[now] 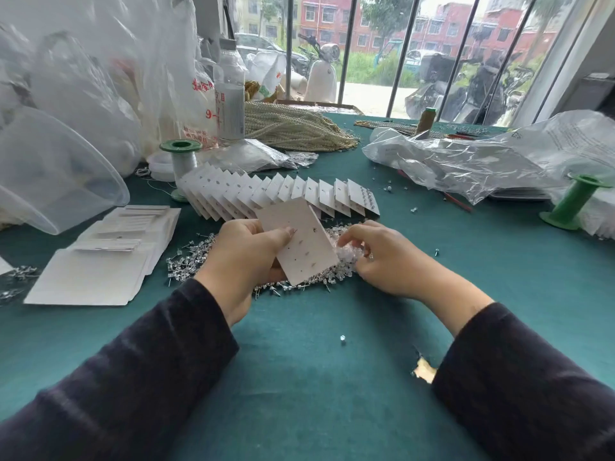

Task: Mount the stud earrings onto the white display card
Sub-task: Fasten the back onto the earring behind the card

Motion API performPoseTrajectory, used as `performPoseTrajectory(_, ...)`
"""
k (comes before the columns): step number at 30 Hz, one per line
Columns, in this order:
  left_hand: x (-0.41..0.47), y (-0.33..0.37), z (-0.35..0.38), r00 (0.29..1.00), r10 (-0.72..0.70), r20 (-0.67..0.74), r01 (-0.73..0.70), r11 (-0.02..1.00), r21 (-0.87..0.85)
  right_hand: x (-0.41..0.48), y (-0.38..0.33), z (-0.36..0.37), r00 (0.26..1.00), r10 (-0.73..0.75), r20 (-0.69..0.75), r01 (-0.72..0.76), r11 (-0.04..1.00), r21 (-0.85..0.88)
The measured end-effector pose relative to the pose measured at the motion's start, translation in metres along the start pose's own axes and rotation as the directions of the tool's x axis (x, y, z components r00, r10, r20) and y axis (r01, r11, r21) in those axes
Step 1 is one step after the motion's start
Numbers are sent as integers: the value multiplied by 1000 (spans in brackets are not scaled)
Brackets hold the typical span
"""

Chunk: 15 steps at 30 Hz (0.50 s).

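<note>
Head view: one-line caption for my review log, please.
The left hand holds a white display card tilted over a pile of loose stud earrings while the right hand reaches into it.

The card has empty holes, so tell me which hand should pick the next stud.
Right. The right hand has its fingers in the stud pile, while the left hand grips the card.

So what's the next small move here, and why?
Probably the right hand lifts one stud from the stud pile to an empty hole. The left hand holds the white display card tilted, several holes bare; the right fingers curl in the pile, and whether they already pinch a stud is unclear.
</note>
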State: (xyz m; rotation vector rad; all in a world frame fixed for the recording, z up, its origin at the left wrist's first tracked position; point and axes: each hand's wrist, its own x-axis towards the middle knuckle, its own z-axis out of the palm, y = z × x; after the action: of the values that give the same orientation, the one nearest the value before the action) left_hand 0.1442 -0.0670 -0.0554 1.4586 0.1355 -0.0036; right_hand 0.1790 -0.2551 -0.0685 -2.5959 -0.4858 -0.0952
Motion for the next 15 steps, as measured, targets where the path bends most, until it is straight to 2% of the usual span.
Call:
performPoseTrajectory(5,-2,-1,1,999,-23,33,22,999,34,-15,-4,-5,999,-33,-1,33,999,-40)
performPoseTrajectory(8,-2,-1,0,998,-40,40,38,999,34,-18,-8,-8,997,-31,-66,28,998,-52)
performPoseTrajectory(12,-1,-1,0,995,-82,53,79,996,46,-17,-10,-11,977,20,-214,-7,998,59)
performPoseTrajectory(15,-2,-2,1,988,-129,83,124,991,54,-15,-10,-10,964,92,-251,-53,986,161)
